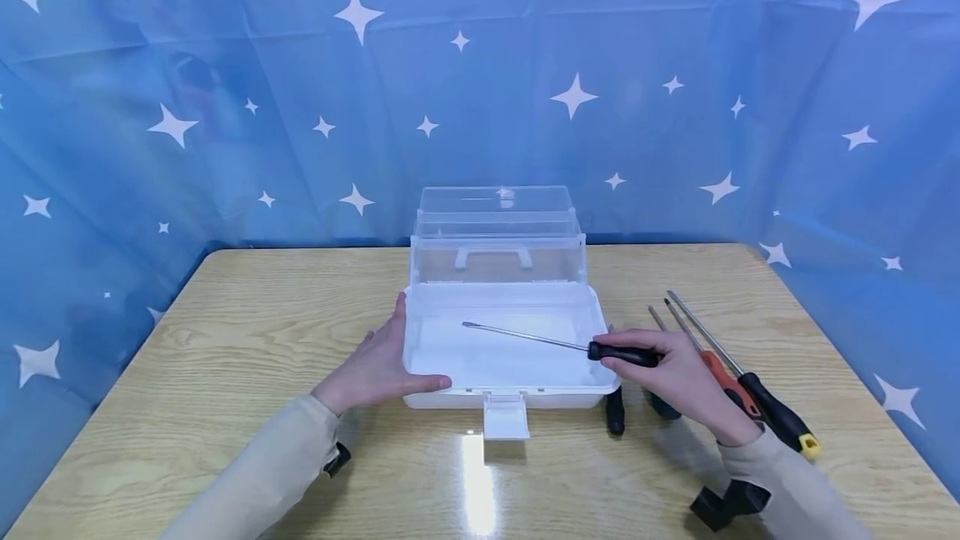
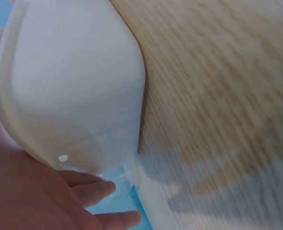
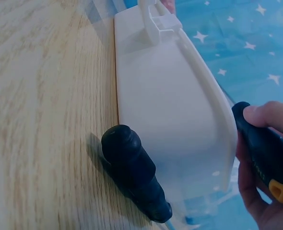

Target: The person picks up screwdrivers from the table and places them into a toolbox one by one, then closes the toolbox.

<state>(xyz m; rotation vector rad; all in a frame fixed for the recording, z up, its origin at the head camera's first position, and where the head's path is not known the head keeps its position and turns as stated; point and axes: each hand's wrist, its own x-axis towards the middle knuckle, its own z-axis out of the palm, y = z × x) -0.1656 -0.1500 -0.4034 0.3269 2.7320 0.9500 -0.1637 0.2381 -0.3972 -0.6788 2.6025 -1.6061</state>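
A white plastic toolbox stands on the table with its clear lid raised behind it. My left hand rests on the box's left front corner, thumb along the front rim and fingers extended against the side. In the left wrist view, that hand touches the box's white wall. My right hand holds a screwdriver by its black handle, the metal shaft pointing left over the box's interior. A yellow-orange end shows on this handle in the right wrist view.
Close to the box's right side lies a black-handled screwdriver. Farther right are an orange-handled screwdriver, a long black one with a yellow end, and another dark handle partly behind my right hand. A starry blue curtain hangs behind the wooden table.
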